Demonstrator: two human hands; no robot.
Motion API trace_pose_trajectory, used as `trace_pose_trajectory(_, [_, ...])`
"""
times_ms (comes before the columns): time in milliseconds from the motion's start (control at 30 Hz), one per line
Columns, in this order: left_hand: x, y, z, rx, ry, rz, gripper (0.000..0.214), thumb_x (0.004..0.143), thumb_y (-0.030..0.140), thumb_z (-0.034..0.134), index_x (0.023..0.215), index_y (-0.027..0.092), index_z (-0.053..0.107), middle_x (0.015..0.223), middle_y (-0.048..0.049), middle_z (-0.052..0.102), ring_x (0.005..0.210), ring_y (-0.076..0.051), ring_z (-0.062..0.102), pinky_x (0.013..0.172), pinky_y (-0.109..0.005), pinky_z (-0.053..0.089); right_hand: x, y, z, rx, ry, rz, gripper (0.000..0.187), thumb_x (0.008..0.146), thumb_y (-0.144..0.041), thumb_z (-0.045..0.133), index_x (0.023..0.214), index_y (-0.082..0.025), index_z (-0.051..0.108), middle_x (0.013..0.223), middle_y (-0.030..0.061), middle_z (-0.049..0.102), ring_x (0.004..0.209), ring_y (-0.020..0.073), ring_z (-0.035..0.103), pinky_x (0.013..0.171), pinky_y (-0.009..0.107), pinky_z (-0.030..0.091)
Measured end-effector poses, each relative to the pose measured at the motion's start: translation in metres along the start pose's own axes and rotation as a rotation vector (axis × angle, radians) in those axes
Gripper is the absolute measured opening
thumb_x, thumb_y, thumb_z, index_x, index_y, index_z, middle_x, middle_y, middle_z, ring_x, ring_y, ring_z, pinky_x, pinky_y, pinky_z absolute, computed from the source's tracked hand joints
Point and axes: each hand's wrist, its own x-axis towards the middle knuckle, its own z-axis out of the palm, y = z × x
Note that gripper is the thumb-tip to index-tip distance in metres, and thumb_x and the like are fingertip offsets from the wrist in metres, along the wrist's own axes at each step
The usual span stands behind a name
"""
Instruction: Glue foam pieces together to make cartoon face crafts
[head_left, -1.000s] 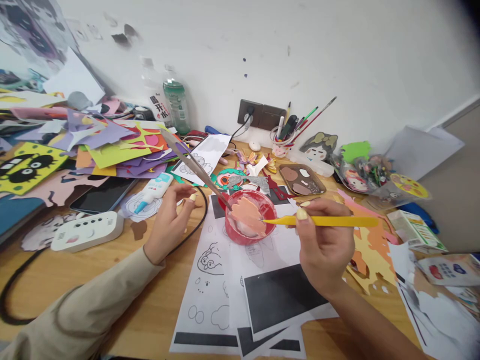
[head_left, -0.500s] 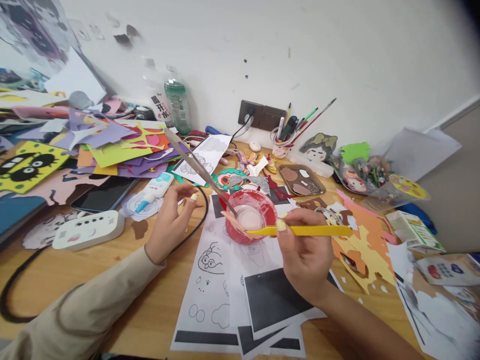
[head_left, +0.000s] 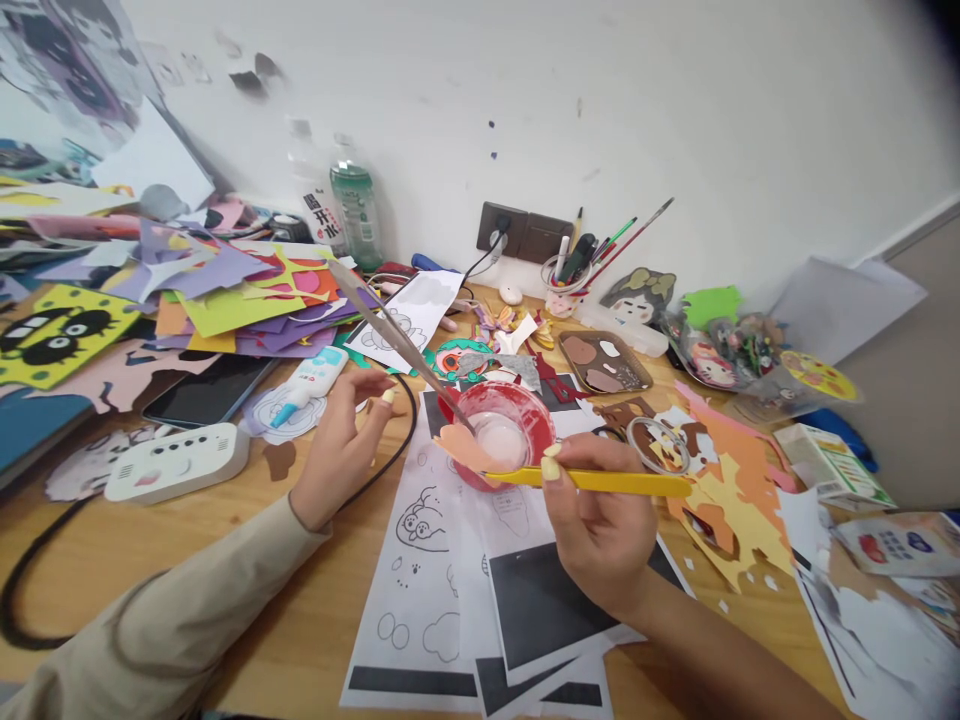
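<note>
My right hand (head_left: 600, 520) is closed around yellow tweezers (head_left: 622, 483), held almost level. At their tip is a peach-coloured paper cutout (head_left: 469, 452), its broad face turned toward me over the near left rim of a red bowl (head_left: 536, 410). Whitish paste (head_left: 502, 440) lies in the bowl. A long, flat grey tool (head_left: 390, 335) leans in it, sticking out to the upper left. Left of the bowl, my left hand (head_left: 341, 440) is raised with bent fingers, thumb and forefinger apart, and nothing visible in it.
Printed sheets (head_left: 412, 620) lie under and before the bowl. Coloured paper scraps (head_left: 247, 290), a phone (head_left: 210, 390), a glue bottle (head_left: 311, 385) and a white power strip (head_left: 176, 465) are on the left. A pen cup (head_left: 562, 295) and orange scraps (head_left: 739, 480) are on the right.
The peach cutout has turned from nearly edge-on to showing its broad face. My right hand and the tweezers have shifted slightly left and down; my left hand has stayed in place.
</note>
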Motion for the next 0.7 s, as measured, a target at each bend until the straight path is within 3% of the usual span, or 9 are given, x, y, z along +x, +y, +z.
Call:
trace_pose_trajectory(200, [0.000,-0.001,-0.002,-0.011,0.003,-0.009,0.025,0.081,0.035,0.045,0.102,0.021,0.044,0.100,-0.0047,0.050,0.098,-0.019,0.050,0.089,-0.038,0.039,0.015,0.005,-0.008,-0.064,0.108,0.028,0.020,0.074,-0.012,0.054,0.091,-0.023,0.052,0.081,0.0004,0.051,0.070,0.0103,0.052,0.061,0.023,0.047])
trace_pose_trajectory(467, [0.000,0.000,-0.001,-0.008,-0.013,-0.024,0.023,0.082,0.035,0.044,0.101,0.022,0.045,0.100,-0.0042,0.050,0.099,-0.019,0.049,0.089,-0.039,0.038,0.027,0.025,-0.019,0.013,0.272,0.077,0.018,0.076,-0.013,0.055,0.092,-0.021,0.054,0.086,0.0012,0.051,0.065,0.0087,0.052,0.058,0.023,0.047])
trace_pose_trajectory(700, [-0.001,-0.002,-0.001,-0.003,-0.024,-0.036,0.025,0.082,0.036,0.043,0.102,0.023,0.044,0.102,-0.0039,0.050,0.101,-0.019,0.049,0.090,-0.039,0.038,0.031,0.049,-0.024,0.038,0.293,0.186,0.014,0.077,-0.019,0.056,0.091,-0.020,0.053,0.086,0.0004,0.051,0.062,0.0081,0.055,0.056,0.022,0.047])
